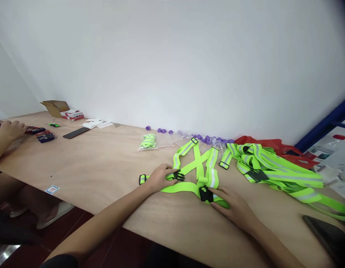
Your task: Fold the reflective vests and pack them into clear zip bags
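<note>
A lime-green reflective harness vest with silver stripes lies on the table, its straps crossing in the middle. My left hand is closed on a strap end with a black pronged buckle half. My right hand grips the black buckle socket at the vest's lower right, thumb and fingers at its edge. The two buckle halves are apart. Black strap sliders show at the upper part of the vest, and one more lies left of my left hand.
A pile of similar green vests lies to the right, before a red plastic bag. A bagged vest and purple pieces lie near the wall. A dark flat device is front right. Another person's hand is far left.
</note>
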A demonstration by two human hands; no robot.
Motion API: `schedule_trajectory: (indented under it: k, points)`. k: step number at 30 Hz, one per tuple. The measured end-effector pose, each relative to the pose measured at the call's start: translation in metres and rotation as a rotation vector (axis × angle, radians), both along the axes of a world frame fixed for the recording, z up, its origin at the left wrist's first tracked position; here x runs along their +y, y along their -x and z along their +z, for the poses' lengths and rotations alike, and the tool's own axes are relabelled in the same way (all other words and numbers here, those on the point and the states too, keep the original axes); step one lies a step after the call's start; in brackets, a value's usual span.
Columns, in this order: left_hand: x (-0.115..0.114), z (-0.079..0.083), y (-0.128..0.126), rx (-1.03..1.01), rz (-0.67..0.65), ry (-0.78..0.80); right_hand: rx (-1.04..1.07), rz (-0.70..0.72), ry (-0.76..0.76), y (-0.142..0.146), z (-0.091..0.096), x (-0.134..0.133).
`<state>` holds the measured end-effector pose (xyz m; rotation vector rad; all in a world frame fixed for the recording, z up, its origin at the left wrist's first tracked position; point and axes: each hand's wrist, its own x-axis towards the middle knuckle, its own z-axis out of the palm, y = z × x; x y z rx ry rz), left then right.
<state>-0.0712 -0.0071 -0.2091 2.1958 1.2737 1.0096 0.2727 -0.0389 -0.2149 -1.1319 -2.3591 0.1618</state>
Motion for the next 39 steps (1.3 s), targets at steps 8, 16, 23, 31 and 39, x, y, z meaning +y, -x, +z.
schedule_trajectory:
  k: [8,16,23,31,39]
  points:
    - [0.031,0.027,-0.023,-0.479,0.064,0.026,0.368,-0.13,-0.076,0.004,0.042,0.035]
    - [0.015,0.026,-0.059,-0.559,-0.129,0.006,0.487,-0.191,-0.13,0.02,0.033,0.035]
    - [0.0,0.019,-0.058,-0.434,-0.145,-0.022,0.449,-0.105,-0.172,0.024,0.024,0.023]
    - [0.005,0.018,-0.054,-0.462,-0.127,-0.021,0.4,-0.079,-0.252,0.018,0.03,0.024]
    - [0.005,0.021,-0.054,-0.455,-0.093,-0.013,0.381,-0.098,-0.155,0.016,0.029,0.022]
